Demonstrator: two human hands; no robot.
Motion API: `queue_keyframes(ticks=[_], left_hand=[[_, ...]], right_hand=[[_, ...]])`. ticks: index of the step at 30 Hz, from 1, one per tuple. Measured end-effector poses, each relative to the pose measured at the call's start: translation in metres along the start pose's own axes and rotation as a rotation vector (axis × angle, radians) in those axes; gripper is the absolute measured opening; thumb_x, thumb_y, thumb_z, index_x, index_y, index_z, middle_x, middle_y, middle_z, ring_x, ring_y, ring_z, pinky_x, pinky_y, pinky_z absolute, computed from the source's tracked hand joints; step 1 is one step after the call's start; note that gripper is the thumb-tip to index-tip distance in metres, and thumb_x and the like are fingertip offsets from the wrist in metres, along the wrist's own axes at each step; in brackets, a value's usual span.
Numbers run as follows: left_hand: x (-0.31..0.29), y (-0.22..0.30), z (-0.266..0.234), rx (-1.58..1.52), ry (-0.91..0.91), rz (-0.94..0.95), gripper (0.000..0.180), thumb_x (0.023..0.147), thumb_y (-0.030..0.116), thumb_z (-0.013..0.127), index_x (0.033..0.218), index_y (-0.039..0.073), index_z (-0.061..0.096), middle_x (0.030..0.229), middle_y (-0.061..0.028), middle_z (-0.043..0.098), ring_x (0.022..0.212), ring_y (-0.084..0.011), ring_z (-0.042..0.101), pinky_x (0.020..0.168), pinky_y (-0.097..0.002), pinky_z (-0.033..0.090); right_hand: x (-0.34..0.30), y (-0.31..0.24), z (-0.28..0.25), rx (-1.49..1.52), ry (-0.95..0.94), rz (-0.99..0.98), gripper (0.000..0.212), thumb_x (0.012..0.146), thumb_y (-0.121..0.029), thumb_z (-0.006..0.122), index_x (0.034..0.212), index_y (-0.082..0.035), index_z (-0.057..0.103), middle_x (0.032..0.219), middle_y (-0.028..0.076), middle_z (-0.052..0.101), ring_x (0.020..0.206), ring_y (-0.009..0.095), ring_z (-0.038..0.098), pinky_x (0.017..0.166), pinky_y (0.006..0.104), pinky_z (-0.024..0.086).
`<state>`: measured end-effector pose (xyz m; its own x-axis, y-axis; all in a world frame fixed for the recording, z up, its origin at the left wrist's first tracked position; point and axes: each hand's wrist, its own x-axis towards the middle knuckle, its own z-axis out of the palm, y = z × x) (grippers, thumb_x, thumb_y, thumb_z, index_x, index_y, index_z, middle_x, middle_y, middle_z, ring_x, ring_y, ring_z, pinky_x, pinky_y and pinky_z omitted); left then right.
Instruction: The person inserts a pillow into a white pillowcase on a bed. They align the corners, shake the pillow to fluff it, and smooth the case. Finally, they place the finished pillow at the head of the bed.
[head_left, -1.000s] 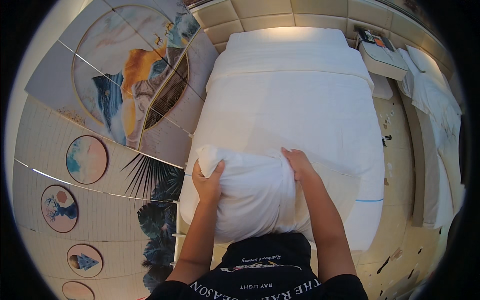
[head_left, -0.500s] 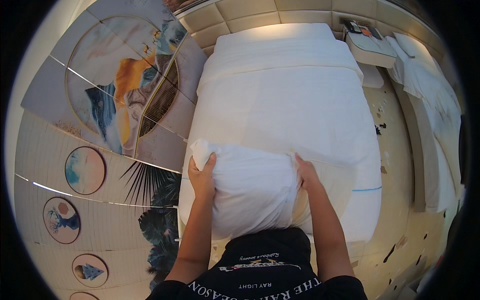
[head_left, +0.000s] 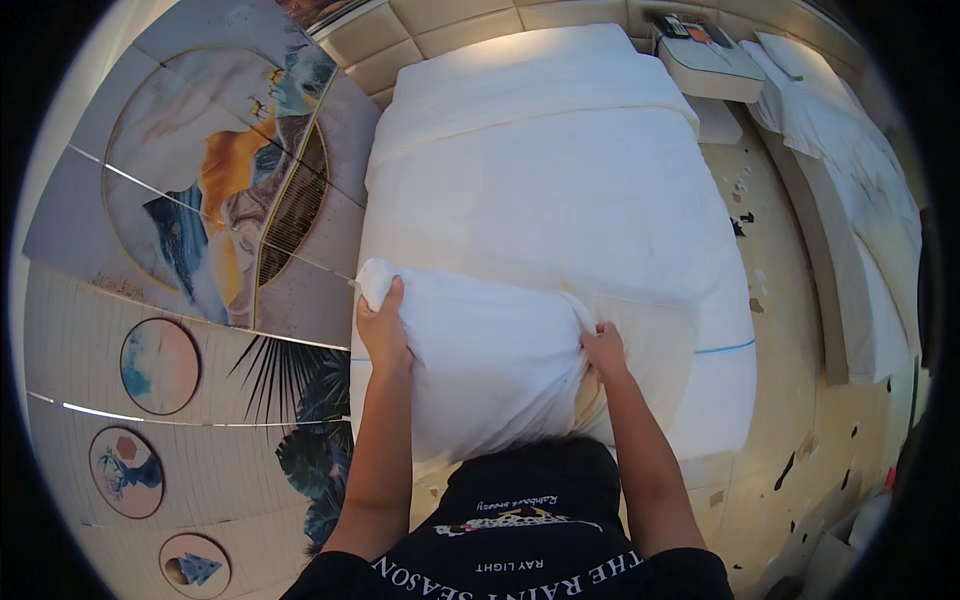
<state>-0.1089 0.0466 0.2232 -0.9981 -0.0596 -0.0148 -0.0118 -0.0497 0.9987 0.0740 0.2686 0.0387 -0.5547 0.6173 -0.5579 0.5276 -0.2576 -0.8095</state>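
A white pillow [head_left: 485, 350] leans against my body at the foot of the bed, its upper edge over the bedding. My left hand [head_left: 384, 325] is closed on its far left corner, thumb on top and a tip of cloth sticking up beyond it. My right hand [head_left: 604, 349] pinches the pillow's far right edge, where the white cloth gathers in folds. Below that hand a yellowish fabric [head_left: 590, 400] shows beside the white. Beneath and beyond the pillow spreads a white duvet [head_left: 530, 190] on the bed.
A padded beige headboard [head_left: 460, 32] runs behind the bed. To the far right stand a bedside table [head_left: 705, 70] with small items on it and a second bed [head_left: 850, 180] with rumpled white bedding. Dark scraps dot the pale floor [head_left: 780, 420]. A decorated wall [head_left: 80, 260] rises at left.
The left hand and the corner it holds have moved slightly away from me and left. My right hand has drawn its fingers closer onto the edge. The whole view has shifted a little.
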Motion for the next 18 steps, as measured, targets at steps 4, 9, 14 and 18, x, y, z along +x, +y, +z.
queue_keyframes(ticks=[4,9,14,18], left_hand=[[0.016,-0.011,0.014,0.05,-0.009,-0.054,0.025,0.084,0.013,0.072,0.103,0.001,0.059,0.093,-0.0064,0.064,0.08,-0.0142,0.061,0.072,-0.0279,0.049],[0.054,-0.029,0.016,0.021,-0.123,-0.048,0.03,0.084,0.015,0.073,0.106,0.0,0.059,0.096,-0.0092,0.064,0.08,-0.0171,0.062,0.072,-0.031,0.051],[0.077,-0.037,0.039,0.101,-0.117,-0.119,0.041,0.083,0.022,0.075,0.11,-0.002,0.056,0.1,-0.012,0.062,0.089,-0.0215,0.062,0.076,-0.0343,0.052],[0.098,-0.058,0.037,0.133,-0.178,-0.189,0.052,0.084,0.026,0.073,0.119,-0.004,0.049,0.107,-0.0138,0.06,0.092,-0.0218,0.061,0.079,-0.0344,0.051]], right_hand=[[-0.03,0.04,0.026,0.304,-0.117,0.156,0.036,0.086,-0.018,0.062,0.111,0.006,0.052,0.095,0.014,0.062,0.074,0.022,0.061,0.069,0.033,0.051],[-0.019,0.08,-0.024,0.313,0.108,0.043,0.03,0.091,-0.03,0.063,0.091,0.0,0.059,0.08,0.007,0.062,0.069,0.014,0.057,0.063,0.029,0.047],[-0.029,0.067,-0.004,0.399,0.107,0.049,0.034,0.09,-0.032,0.065,0.098,0.001,0.061,0.085,0.007,0.064,0.072,0.014,0.056,0.064,0.0306,0.046],[-0.073,0.078,0.025,0.303,-0.17,0.122,0.042,0.087,-0.028,0.069,0.114,0.003,0.06,0.1,0.01,0.065,0.087,0.017,0.058,0.077,0.0316,0.048]])
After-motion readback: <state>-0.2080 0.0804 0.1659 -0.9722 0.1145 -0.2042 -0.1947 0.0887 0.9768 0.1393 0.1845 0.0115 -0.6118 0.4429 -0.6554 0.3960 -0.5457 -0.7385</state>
